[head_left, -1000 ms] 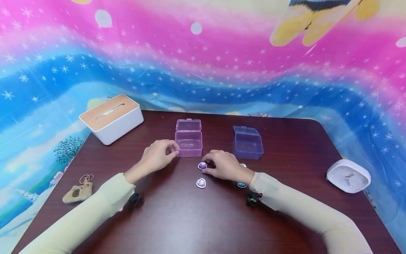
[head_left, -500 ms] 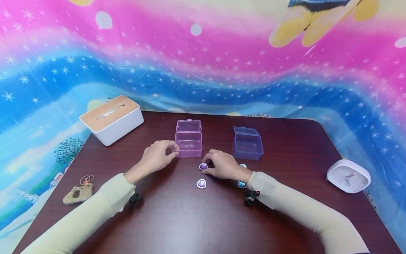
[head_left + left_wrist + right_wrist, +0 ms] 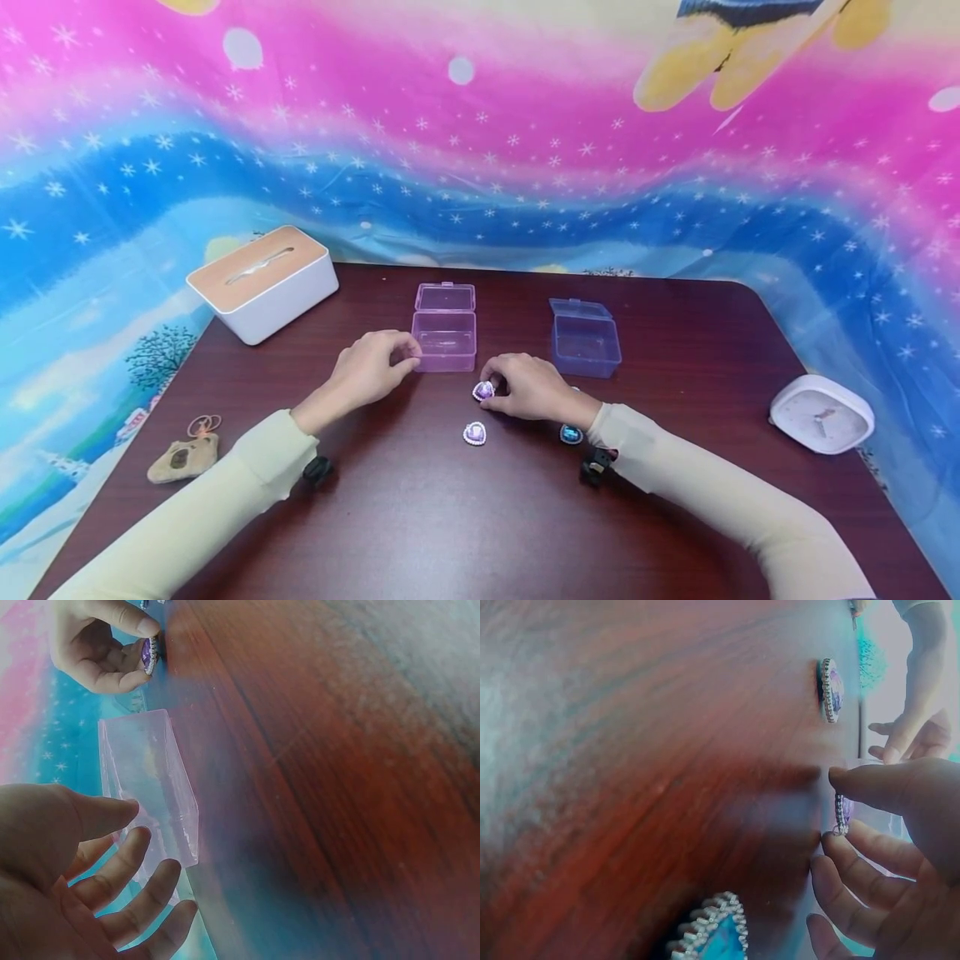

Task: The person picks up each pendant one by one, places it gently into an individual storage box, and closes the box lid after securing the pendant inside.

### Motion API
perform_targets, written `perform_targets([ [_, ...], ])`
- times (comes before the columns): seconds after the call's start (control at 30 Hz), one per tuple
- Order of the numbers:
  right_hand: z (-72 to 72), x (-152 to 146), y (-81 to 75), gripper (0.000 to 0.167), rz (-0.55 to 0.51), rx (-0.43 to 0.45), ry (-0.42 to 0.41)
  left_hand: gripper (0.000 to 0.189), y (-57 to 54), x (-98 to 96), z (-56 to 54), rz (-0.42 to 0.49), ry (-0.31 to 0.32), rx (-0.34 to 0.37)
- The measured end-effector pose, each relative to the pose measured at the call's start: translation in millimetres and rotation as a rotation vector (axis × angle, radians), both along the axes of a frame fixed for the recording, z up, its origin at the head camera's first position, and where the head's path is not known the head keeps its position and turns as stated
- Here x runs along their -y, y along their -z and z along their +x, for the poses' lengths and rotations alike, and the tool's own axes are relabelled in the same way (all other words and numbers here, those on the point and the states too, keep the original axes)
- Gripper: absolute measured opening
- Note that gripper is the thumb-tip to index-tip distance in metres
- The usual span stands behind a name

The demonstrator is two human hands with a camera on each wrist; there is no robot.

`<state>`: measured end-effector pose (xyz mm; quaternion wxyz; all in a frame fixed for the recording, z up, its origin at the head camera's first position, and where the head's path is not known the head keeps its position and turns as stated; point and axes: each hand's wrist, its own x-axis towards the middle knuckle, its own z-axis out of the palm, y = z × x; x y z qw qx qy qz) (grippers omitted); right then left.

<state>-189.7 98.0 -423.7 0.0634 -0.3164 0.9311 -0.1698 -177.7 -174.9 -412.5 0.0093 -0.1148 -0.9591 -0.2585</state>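
Observation:
My right hand (image 3: 528,387) pinches a purple heart-shaped gem (image 3: 482,391) with a beaded silver rim between thumb and fingers. In the right wrist view this gem (image 3: 843,814) stands on edge, seen from the side. A second, paler purple heart gem (image 3: 475,433) lies on the table just in front. My left hand (image 3: 372,367), fingers loosely bent, is at the left side of the open clear pink box (image 3: 444,363); whether it touches the box is unclear. In the left wrist view its thumb and fingertips are apart. A blue gem (image 3: 571,434) lies by the right wrist; another beyond is mostly hidden.
A clear blue box (image 3: 587,367) with its lid up stands behind the right hand. At the back left is a white tissue box (image 3: 277,300) with a wooden top. A plush keychain (image 3: 183,458) lies at left, a white clock (image 3: 822,414) at right.
The pinched purple gem has shifted slightly to the right and tilted in the right hand's fingers. My left hand stays beside the pink box.

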Motion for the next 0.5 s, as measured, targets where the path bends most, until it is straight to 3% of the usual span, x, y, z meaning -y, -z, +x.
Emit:
perform_targets([
  [0.5, -3.5, -0.5, 0.2, 0.03, 0.001, 0.01, -0.009, 0.005, 1.8, -0.2, -1.2, -0.002, 0.005, 0.0],
])
